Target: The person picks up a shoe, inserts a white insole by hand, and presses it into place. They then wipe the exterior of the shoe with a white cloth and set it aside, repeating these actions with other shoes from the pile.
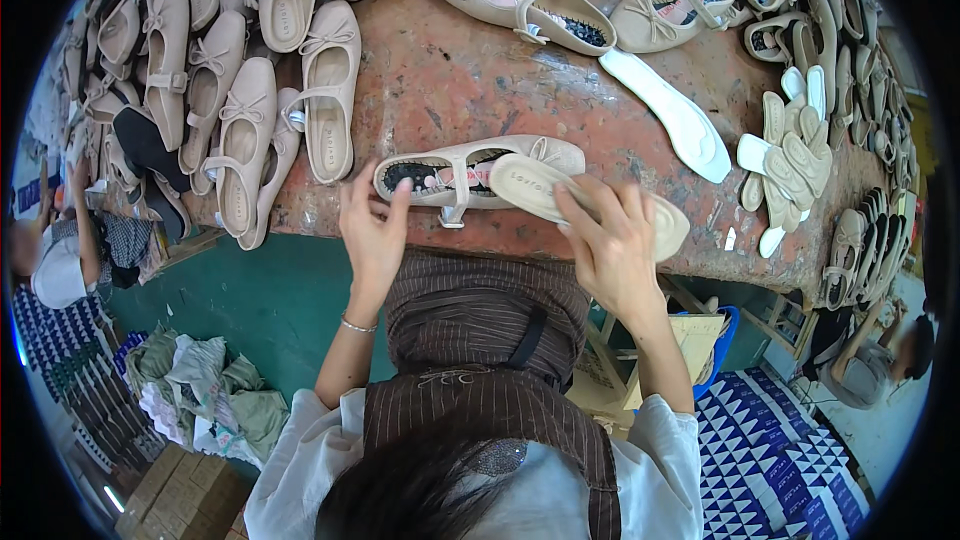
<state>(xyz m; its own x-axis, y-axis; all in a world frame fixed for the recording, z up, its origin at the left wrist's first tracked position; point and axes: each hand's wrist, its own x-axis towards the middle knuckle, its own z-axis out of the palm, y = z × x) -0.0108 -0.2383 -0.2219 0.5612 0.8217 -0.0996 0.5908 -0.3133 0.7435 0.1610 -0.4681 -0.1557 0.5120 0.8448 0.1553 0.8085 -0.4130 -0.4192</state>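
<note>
Left hand: the left hand [375,230] holds the heel end of a beige shoe [470,172], with fingers curled on its rim and the thumb at the side.
Right hand: the right hand [612,240] grips a beige insole [540,188], fingers spread on top of it (the far end of the insole looks a bit blurry).
Shoe: it lies on its sole at the near edge of the table [470,80], toe pointing right, with a small bow on the toe and a strap with a buckle hanging toward the person.
Insole: its front end sits over the toe part of the shoe, touching it; the back end sticks out to the right, under the right hand.
Table: brownish red and scratched, with bare space in the middle.
Left side: many beige shoes [245,140] lie packed in rows, on the left part of the table.
Far side: two more open shoes [520,2] lie near the far edge.
Right side: a white insole [672,112] lies alone, and a small pile of insoles [790,165] sits just to the right of it.
Far right: more shoes [860,240] stand in a row along the right edge.
</note>
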